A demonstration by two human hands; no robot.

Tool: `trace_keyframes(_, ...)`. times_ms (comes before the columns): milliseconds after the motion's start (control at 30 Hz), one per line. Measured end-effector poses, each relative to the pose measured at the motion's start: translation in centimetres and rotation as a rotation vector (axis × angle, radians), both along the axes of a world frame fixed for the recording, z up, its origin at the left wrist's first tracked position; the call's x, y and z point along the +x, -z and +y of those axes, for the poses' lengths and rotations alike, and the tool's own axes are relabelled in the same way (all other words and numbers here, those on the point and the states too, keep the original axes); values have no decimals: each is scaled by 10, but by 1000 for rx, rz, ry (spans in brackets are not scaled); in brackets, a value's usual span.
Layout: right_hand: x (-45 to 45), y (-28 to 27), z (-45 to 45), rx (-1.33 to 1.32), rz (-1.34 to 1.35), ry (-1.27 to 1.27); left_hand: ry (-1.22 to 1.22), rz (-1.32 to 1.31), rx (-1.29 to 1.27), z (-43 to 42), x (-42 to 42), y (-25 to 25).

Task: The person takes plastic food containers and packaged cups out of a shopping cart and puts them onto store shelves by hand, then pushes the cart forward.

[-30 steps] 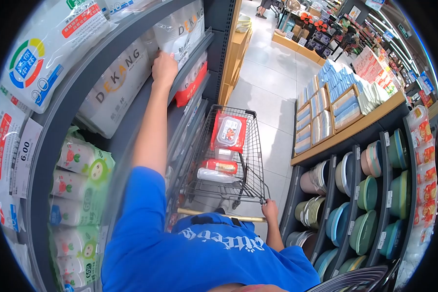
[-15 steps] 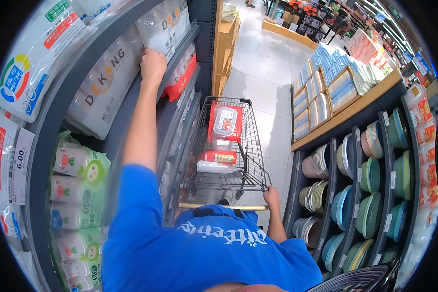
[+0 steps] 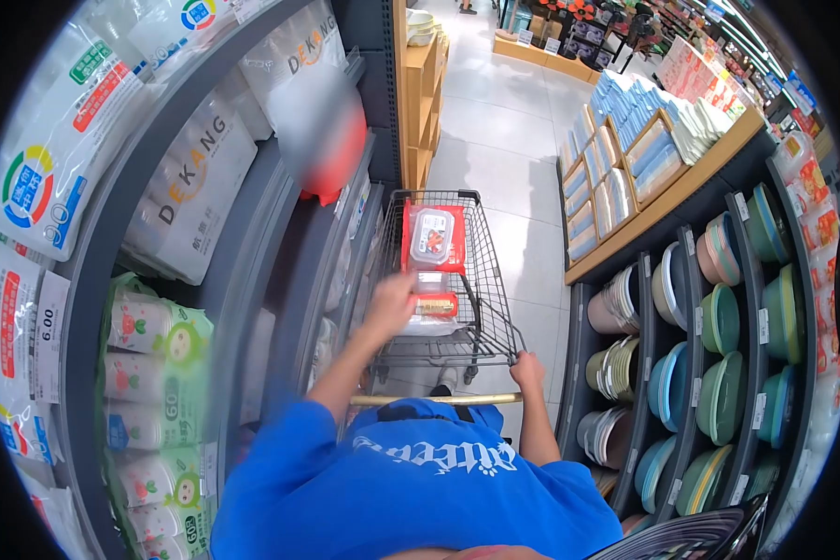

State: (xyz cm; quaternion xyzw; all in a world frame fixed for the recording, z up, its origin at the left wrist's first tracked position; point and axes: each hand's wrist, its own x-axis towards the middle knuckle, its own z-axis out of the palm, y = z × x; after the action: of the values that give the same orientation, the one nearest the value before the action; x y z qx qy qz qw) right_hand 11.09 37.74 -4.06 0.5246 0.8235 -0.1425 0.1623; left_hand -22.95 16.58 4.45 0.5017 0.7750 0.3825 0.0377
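My right hand [image 3: 527, 371] is closed around the near right corner of the shopping cart [image 3: 500, 317], by the end of its yellowish handle bar [image 3: 457, 399]. My left hand [image 3: 394, 303] is over the near left part of the cart basket, with no object visible in it; its fingers are too blurred to read. Inside the cart is a clear plastic food container [image 3: 432, 235] on a red package [image 3: 456, 252]. Closer to me are a smaller clear container [image 3: 429, 280], a red roll-shaped pack [image 3: 438, 305] and a white wrapped item [image 3: 443, 327], partly behind my left hand.
Left shelves hold DEKANG packs [image 3: 191, 182], green-wrapped cup packs [image 3: 154, 373] and a red pack [image 3: 341, 154] partly behind a grey blur. Stacked bowls [image 3: 719, 397] line the right shelves, below folded cloths [image 3: 639, 163]. The tiled aisle [image 3: 495, 121] runs ahead.
My left hand has left the DEKANG pack on the left shelf and come down, rightward, over the cart. My right hand stays on the cart. The view has shifted slightly.
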Motion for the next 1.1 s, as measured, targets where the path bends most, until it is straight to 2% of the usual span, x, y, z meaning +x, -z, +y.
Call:
trace_keyframes(67,1,-1,3,7,-13,-27,-16,-118,-169,-37,45,50)
trace_keyframes(133,0,-1,6,8,-3,-23,-37,-328,-277,-65,78,73)
trace_keyframes(200,-1,5,5,-10,21,-20,24,-185,-320,-98,109,97)
trace_keyframes(333,0,35,27,-95,74,-55,18,-52,-490,-111,120,83)
trace_keyframes(367,2,44,37,-121,76,-76,5,-96,-576,-106,117,81)
trace_keyframes(433,6,68,66,-344,107,-137,-18,-181,-742,-92,107,76)
trace_keyframes(500,10,94,88,-479,143,-217,-58,-276,-731,-82,100,105)
trace_keyframes(600,1,79,93,-482,68,-293,-46,-337,-712,-80,96,117)
trace_keyframes(800,-2,53,80,-474,183,-85,-18,-300,-780,-70,101,104)
trace_keyframes(933,-1,25,49,1,36,-305,2,-128,-896,-45,123,92)
trace_keyframes(967,5,35,42,102,79,-372,49,-137,-848,-39,128,89)
trace_keyframes(1067,-3,-5,12,281,95,-461,100,-194,-683,-21,146,114)
trace_keyframes(1100,-1,7,7,315,164,-504,-33,-225,-601,-18,151,117)
